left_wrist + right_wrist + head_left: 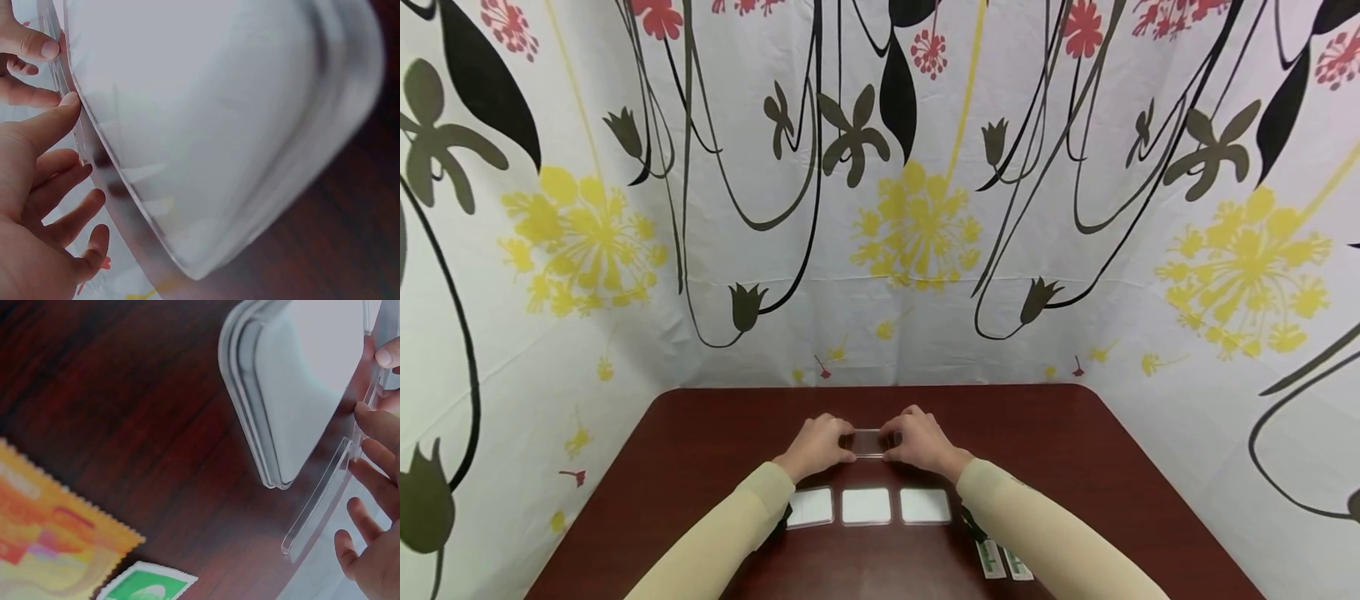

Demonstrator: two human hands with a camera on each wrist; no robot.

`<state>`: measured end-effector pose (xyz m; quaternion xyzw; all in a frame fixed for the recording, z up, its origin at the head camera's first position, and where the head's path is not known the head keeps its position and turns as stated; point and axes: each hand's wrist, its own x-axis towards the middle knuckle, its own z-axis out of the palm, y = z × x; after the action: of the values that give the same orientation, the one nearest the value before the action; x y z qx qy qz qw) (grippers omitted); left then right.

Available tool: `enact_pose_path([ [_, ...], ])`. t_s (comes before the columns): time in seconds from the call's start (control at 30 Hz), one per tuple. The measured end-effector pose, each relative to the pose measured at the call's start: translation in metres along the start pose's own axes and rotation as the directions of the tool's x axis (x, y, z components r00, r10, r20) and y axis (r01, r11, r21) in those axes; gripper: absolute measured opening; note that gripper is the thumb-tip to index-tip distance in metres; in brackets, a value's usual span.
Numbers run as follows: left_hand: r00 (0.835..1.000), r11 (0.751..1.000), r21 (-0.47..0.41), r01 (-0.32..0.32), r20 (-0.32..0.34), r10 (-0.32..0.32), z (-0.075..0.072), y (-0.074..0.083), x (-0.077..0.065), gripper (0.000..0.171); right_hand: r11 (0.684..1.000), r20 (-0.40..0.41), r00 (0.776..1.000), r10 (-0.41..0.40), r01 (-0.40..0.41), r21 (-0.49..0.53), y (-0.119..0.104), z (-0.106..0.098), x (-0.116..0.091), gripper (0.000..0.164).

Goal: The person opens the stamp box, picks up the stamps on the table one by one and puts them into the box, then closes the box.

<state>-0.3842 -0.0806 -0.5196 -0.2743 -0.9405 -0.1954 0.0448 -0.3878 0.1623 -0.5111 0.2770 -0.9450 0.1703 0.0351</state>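
Observation:
Between both hands is a flat, clear, rectangular plastic piece (869,443) on the far half of the table. My left hand (820,444) pinches its left end between thumb and fingers. At its right end, my right hand (921,442) grips in the same way. The right wrist view shows a clear raised edge (315,503) beyond the right fingertips. Nearer to me, three white rectangular cases with clear rims lie in a row: a left case (810,507), a middle case (866,506) and a right case (925,506).
Two white-and-green packets (991,560) lie beside the right forearm, partly covered by it. An orange packet (56,531) shows in the right wrist view. The dark red table (730,408) ends at a flower-patterned curtain (917,333).

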Motion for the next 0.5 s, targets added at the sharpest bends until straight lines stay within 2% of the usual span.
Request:
enact_pose_path([
  [0.5, 1.000, 0.999, -0.031, 0.022, 0.014, -0.021, -0.0001, -0.0019, -0.0009, 0.048, 1.000, 0.013, 1.000, 0.027, -0.026, -0.013, 0.0010, -0.0014, -0.0020, 0.034],
])
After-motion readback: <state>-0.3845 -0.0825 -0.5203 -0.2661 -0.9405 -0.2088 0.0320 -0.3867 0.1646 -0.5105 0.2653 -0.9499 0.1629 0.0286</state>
